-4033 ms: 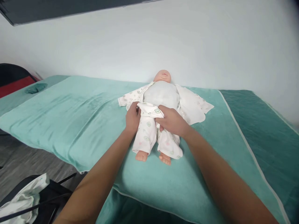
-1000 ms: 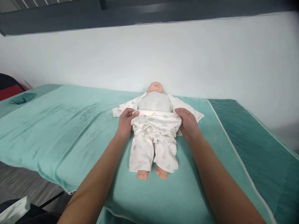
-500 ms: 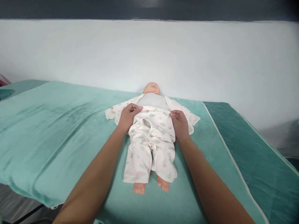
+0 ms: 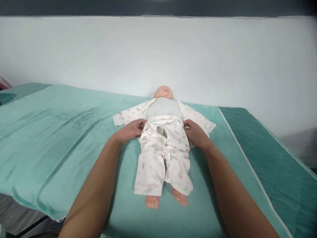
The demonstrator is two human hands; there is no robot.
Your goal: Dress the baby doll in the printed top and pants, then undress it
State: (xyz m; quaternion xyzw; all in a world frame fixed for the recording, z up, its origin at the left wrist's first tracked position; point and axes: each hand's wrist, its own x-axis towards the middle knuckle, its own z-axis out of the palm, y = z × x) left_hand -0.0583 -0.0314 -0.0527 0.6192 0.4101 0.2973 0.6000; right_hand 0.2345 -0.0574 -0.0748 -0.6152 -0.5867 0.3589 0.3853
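Note:
A baby doll [image 4: 163,107] lies on its back, head far from me and feet toward me. It wears white printed pants [image 4: 170,138] with an opening at the crotch. Its white printed shirt [image 4: 131,115] is spread open, leaving the pale grey torso bare. At the left side of the waistband my left hand [image 4: 132,130] is closed, its fingertips pinching the pants' edge. My right hand [image 4: 194,132] is closed likewise on the waistband's right side, the fingertips partly hidden beside the cloth. Both doll feet [image 4: 152,201] stick out of the pant legs.
A light green sheet [image 4: 61,138] with soft wrinkles covers the bed under the doll. Darker green cloth [image 4: 267,148] extends at the right, past a pale edging. A white wall [image 4: 123,49] rises behind the doll's head. Grey floor [image 4: 12,211] shows at lower left.
Both hands have shifted from the top front of the waistband down and around to its sides, wrists turned outward. The view has shifted slightly, and the doll appears a little further right.

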